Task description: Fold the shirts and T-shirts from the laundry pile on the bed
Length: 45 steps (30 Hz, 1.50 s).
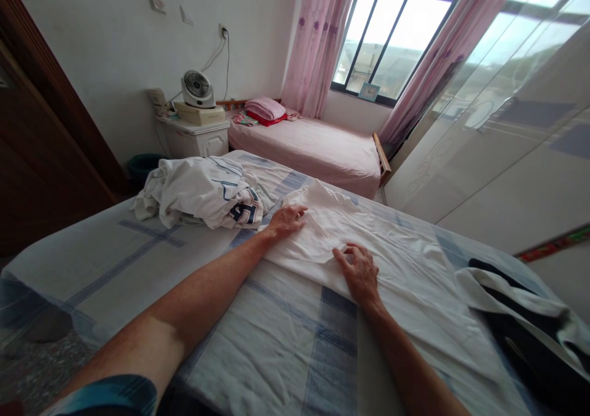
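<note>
A white garment (396, 262) lies spread on the bed (286, 348), which has a white sheet with blue checks. My left hand (286, 220) rests on the garment's far left part, fingers stretched along the cloth. My right hand (358, 270) lies on the garment nearer to me, its fingers curled and pinching a fold of the white cloth.
A heap of white clothes with blue stripes (203, 192) lies at the bed's far left. A dark garment with white trim (520, 317) lies at the right. Beyond are a pink bed (318, 149), a nightstand with a fan (197, 88), a window and a wardrobe (507, 152).
</note>
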Each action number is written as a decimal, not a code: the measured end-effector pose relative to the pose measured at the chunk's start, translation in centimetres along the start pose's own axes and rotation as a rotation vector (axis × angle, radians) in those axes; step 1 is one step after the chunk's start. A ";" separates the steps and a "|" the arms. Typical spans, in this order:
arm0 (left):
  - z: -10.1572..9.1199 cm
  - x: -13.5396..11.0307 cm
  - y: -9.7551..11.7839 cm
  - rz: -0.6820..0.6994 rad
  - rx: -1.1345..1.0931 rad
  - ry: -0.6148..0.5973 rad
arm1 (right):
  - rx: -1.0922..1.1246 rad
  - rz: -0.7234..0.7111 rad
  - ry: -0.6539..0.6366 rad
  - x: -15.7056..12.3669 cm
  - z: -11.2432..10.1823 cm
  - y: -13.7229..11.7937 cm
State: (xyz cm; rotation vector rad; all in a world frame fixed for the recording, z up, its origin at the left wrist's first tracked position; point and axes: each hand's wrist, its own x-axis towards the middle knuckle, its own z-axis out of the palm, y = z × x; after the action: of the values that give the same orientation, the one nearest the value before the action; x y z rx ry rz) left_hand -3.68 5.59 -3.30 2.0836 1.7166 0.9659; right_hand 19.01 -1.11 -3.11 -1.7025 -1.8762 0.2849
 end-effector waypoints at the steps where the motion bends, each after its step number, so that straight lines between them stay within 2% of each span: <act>1: 0.0 0.0 0.0 -0.005 -0.008 0.000 | -0.001 -0.003 0.004 0.0 0.0 0.0; 11: 0.2 0.4 -0.3 -0.001 -0.080 0.007 | 0.017 -0.028 0.005 0.3 0.2 0.1; 18: 0.4 0.6 -1.0 0.012 -0.129 0.047 | 0.152 -0.068 0.036 0.3 0.1 0.4; 23: 0.6 0.6 -1.3 0.020 -0.150 0.078 | 0.209 -0.171 0.023 0.0 0.0 0.6; 28: 0.4 0.2 -1.0 0.023 -0.125 0.087 | 0.137 -0.264 0.017 -0.1 0.2 0.9; 37: 0.4 -0.2 -0.6 -0.011 -0.002 0.111 | 0.025 -0.287 -0.014 -0.5 0.0 0.6; 41: -0.4 -0.6 0.1 -0.055 0.052 0.199 | 0.013 -0.304 -0.006 -0.6 0.2 0.7; 43: -0.8 -1.0 0.9 0.026 0.078 0.279 | 0.019 -0.314 0.004 -0.6 0.3 0.8; 45: -0.8 -1.6 2.0 0.252 0.091 0.281 | 0.024 -0.324 0.014 -0.6 0.3 0.7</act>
State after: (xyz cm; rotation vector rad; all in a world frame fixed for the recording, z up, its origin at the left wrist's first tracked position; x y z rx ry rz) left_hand -2.81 3.43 -2.00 2.3604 1.6769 1.3333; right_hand 19.44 -1.54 -3.92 -1.3524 -2.0908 0.1636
